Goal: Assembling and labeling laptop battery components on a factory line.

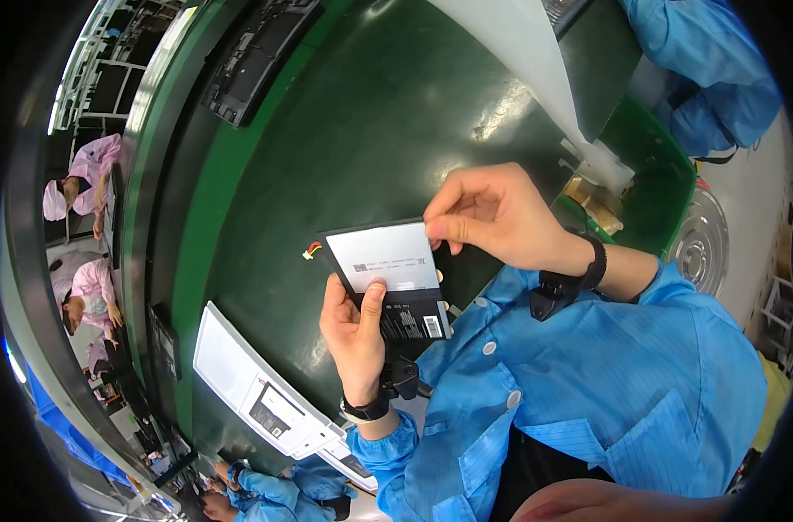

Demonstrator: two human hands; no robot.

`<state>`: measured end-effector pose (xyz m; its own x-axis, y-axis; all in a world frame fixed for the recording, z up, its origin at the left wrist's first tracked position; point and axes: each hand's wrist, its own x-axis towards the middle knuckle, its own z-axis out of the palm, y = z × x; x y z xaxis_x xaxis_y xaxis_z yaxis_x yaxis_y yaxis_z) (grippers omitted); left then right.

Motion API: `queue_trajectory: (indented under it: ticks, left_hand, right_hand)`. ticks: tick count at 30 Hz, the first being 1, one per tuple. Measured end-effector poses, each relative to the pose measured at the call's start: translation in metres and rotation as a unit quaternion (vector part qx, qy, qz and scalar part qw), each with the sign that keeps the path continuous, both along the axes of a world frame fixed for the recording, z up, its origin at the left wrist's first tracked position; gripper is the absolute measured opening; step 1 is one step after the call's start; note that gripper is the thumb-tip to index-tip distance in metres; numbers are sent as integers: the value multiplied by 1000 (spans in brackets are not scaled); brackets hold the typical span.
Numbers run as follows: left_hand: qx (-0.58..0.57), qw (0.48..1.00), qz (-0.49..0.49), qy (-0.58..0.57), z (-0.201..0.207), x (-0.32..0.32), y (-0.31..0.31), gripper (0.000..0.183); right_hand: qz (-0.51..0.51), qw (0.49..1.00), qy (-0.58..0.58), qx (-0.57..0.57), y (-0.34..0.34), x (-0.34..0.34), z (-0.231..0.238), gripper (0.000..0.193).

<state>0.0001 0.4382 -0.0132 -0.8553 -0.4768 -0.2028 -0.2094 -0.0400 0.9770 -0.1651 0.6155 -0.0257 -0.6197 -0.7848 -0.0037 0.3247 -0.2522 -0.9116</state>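
My left hand (pixel 353 331) holds a flat battery pack (pixel 383 248) over the green table, thumb across its face and fingers underneath. The pack has a pale silver-white upper part and a black lower strip with printed labels. Short red and yellow wires with a small white connector (pixel 309 253) stick out at its left corner. At the upper right corner, my right hand (pixel 492 217) is closed, thumb and forefinger pinching the pack's edge. Whether a thin film is also between those fingertips, I cannot make out.
Left of my left hand, a white tray (pixel 227 352) bears another battery (pixel 274 409). A green bin (pixel 675 187) with scraps stands at the right, under a draped whitish sheet (pixel 535 70). Dark device housings (pixel 257 61) lie along the line at left. Co-workers' blue sleeves (pixel 709 52) appear nearby.
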Motion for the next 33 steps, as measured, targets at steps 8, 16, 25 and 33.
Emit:
queue_trajectory:
  ticks: [8,16,25,33]
  left_hand:
    - [273,932,-2,240,-10,-12,23,36]
    - [91,967,164,174,-26,-13,30,37]
    - [11,976,106,190,-20,-17,45,93]
    - [142,942,173,251,-14,-18,42,90]
  right_hand:
    - [-112,994,-15,1,-16,-10,-14,10]
    - [-45,986,161,17,-4,24,14,10]
    - [-50,972,229,21,-10,35,12,8]
    - [-132,978,162,20,-29,17,-8,5]
